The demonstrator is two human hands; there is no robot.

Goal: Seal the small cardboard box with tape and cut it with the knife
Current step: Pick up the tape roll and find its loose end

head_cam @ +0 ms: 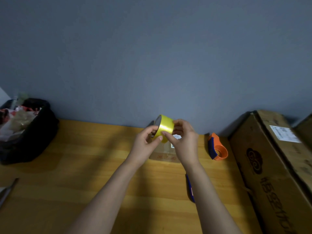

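Both hands are up over the middle of the wooden surface (84, 166), holding a yellow tape roll (165, 127) between them. The left hand (145, 144) has its fingers clamped on the roll's open end, thumb across the yellow band. The right hand (184, 141) pinches the band from the other side, thumb and forefinger together on it, maybe at the tape's loose end, but that's too small to tell.

The small box (164, 152) sits on the surface right under the hands, mostly hidden by them; only a flat brown bit with some reddish print and a white label shows. Can't tell if the flaps are shut.

The knife (190, 188), blue, lies near the right forearm, which covers part of it. An orange tape dispenser (217, 149) stands to the right, next to a big carton (270, 174) cut off by the frame edge. A black bag (25, 132) of blurry stuff sits far left. Some grey metal thing (8, 190) pokes in at the left edge, unclear what.
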